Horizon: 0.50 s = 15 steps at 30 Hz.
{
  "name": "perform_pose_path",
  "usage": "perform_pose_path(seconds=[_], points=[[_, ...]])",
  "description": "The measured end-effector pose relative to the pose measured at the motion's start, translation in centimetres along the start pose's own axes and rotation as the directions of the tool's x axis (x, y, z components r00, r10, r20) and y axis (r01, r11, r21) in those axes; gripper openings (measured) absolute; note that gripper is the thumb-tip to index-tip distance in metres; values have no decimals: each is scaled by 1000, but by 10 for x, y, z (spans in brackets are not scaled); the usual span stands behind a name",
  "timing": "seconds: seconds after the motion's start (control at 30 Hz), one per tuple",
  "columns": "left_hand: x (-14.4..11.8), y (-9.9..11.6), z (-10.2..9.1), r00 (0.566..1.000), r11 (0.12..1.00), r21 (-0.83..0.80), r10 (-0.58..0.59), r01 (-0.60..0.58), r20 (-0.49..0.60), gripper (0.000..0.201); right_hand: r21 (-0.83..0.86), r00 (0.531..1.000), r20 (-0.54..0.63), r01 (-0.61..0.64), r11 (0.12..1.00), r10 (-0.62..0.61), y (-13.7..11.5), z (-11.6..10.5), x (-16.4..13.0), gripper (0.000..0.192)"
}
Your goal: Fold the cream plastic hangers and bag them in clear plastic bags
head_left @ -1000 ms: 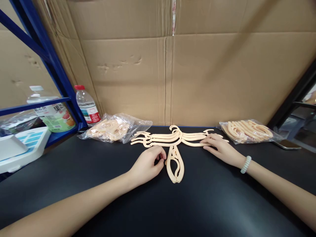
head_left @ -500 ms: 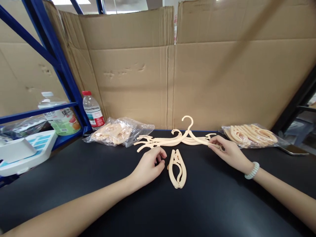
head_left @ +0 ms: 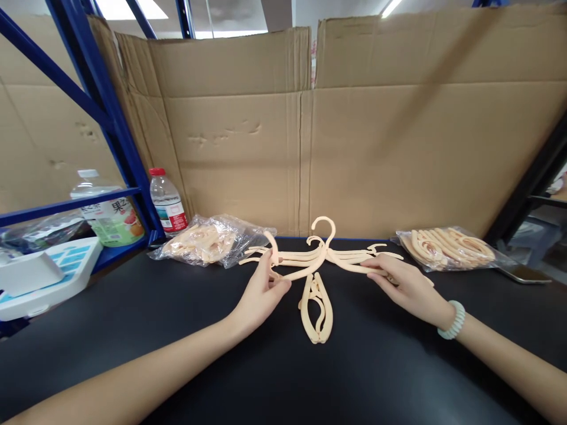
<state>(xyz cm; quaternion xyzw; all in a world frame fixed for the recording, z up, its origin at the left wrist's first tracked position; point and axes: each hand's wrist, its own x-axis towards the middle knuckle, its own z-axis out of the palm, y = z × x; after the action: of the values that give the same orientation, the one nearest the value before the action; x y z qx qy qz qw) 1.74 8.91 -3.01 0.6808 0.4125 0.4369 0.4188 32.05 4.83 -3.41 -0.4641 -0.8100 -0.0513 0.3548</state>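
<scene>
A peach plastic hanger (head_left: 322, 251) is lifted off the black table (head_left: 283, 366), its hook pointing up. My left hand (head_left: 261, 289) pinches its left arm, and my right hand (head_left: 401, 280) grips its right arm. Beneath it, a flat pile of like hangers (head_left: 354, 255) lies against the cardboard wall. A folded hanger (head_left: 316, 310) rests on the table between my hands, touched by neither.
A clear bag of peach parts (head_left: 208, 241) lies at the left and another bag (head_left: 449, 247) at the right. Two bottles (head_left: 167, 200) stand by the blue rack (head_left: 88, 106). A white device (head_left: 39, 274) sits far left. A phone (head_left: 525, 273) lies far right.
My right hand lifted one hanger off the flat pile. My left hand moved from beside the folded hanger up onto the lifted hanger's left arm. The view tilted upward.
</scene>
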Motion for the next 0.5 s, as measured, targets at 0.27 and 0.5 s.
perform_pose_path(seconds=[0.27,0.5], points=[[-2,5,-2,985,977,161,116,-137,129,33,13,999,17,27,1000,-27,-7,3,-1,18],[3,7,-2,996,1000,14,15,-16,88,18,-165,997,-15,66,984,-70,-7,1,0,20]])
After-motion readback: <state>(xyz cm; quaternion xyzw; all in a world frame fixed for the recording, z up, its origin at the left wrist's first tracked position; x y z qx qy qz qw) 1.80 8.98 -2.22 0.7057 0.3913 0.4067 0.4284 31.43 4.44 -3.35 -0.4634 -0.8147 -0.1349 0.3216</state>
